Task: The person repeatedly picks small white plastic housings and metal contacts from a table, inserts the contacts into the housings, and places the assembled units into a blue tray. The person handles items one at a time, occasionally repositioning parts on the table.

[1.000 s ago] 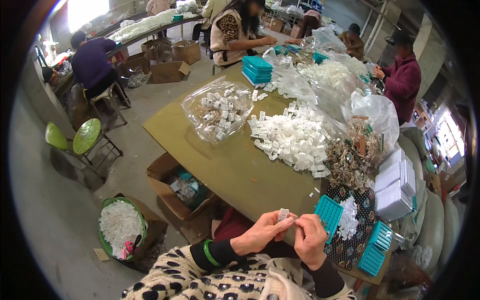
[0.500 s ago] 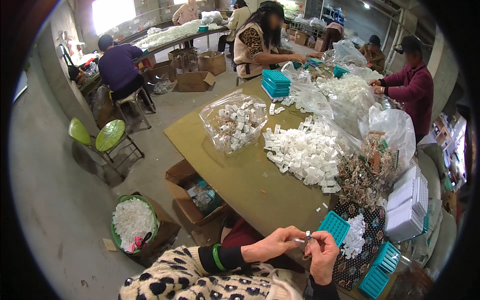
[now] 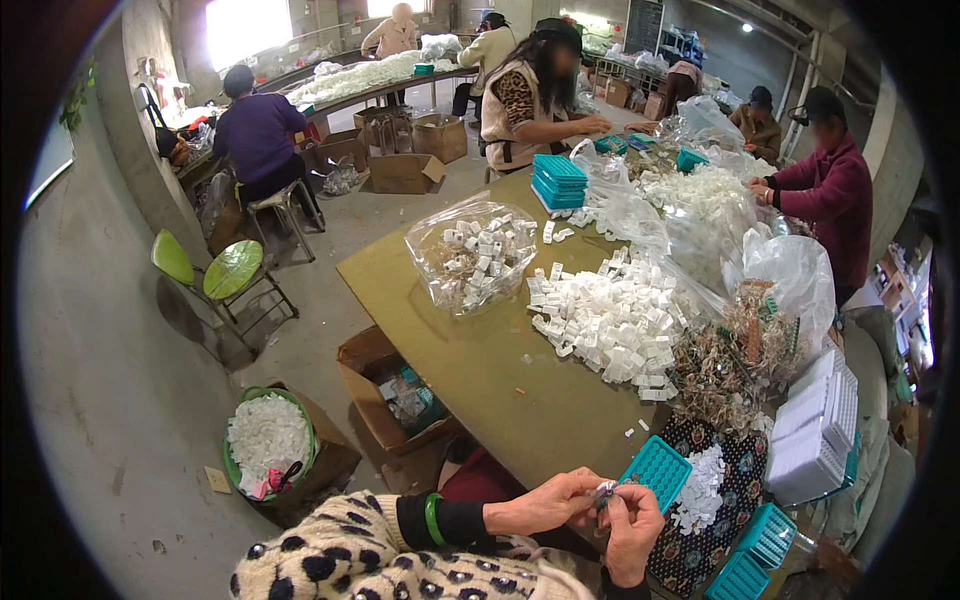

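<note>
My left hand (image 3: 545,505) and my right hand (image 3: 632,522) meet just beyond the table's near edge, fingertips pinched together. Between them is a small, shiny grey-and-white part (image 3: 603,491), mostly covered by the fingers; its exact kind does not show. Right beside the fingers lies a teal tray (image 3: 655,474) with rows of small pockets. A heap of small flat white pieces (image 3: 701,489) rests to its right on a dark patterned cloth (image 3: 715,545). Farther off, a large pile of white plastic housings (image 3: 612,315) covers the middle of the table.
A clear bag of white parts (image 3: 472,255) stands at the left of the olive table (image 3: 440,350). Tangled wired parts (image 3: 735,345) and stacked white trays (image 3: 810,430) are at right. Below stand a cardboard box (image 3: 365,352) and a green basket (image 3: 268,440). Several people work around.
My hands have drawn closer together and shifted slightly left, and the small part is now more hidden between the fingertips. The view has tilted a little, moving the scene slightly.
</note>
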`<state>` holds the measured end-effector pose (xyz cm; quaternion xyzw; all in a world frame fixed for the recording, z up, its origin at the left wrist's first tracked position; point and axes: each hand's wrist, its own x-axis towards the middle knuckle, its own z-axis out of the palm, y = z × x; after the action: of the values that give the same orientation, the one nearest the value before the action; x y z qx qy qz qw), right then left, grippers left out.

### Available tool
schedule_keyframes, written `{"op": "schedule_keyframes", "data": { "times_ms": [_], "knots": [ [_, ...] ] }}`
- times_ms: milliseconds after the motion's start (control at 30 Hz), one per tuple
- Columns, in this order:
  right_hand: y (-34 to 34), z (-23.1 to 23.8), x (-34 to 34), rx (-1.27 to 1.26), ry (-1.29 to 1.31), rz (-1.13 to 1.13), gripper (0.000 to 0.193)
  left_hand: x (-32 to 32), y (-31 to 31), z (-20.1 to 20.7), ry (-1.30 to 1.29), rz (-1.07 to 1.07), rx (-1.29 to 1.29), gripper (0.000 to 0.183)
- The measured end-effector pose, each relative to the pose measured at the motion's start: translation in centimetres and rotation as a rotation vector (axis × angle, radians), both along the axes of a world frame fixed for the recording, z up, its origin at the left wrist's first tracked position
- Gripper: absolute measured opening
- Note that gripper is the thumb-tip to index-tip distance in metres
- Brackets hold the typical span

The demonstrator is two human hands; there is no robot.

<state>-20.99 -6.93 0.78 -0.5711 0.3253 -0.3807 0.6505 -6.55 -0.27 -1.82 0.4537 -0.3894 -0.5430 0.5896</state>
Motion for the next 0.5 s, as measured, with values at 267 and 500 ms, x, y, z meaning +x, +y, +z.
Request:
{"op": "schedule_keyframes", "data": {
  "times_ms": [267,500],
  "knots": [
    [-0.2,-0.1,0.4,0.003,-0.073,0.000,0.008,0.9,0.4,0.1,0.241,-0.034,0.133,0.029],
    [0.2,1.4,1.9,-0.022,-0.014,0.022,0.006,1.9,0.9,0.9,0.426,0.030,0.089,0.032]
  ]
}}
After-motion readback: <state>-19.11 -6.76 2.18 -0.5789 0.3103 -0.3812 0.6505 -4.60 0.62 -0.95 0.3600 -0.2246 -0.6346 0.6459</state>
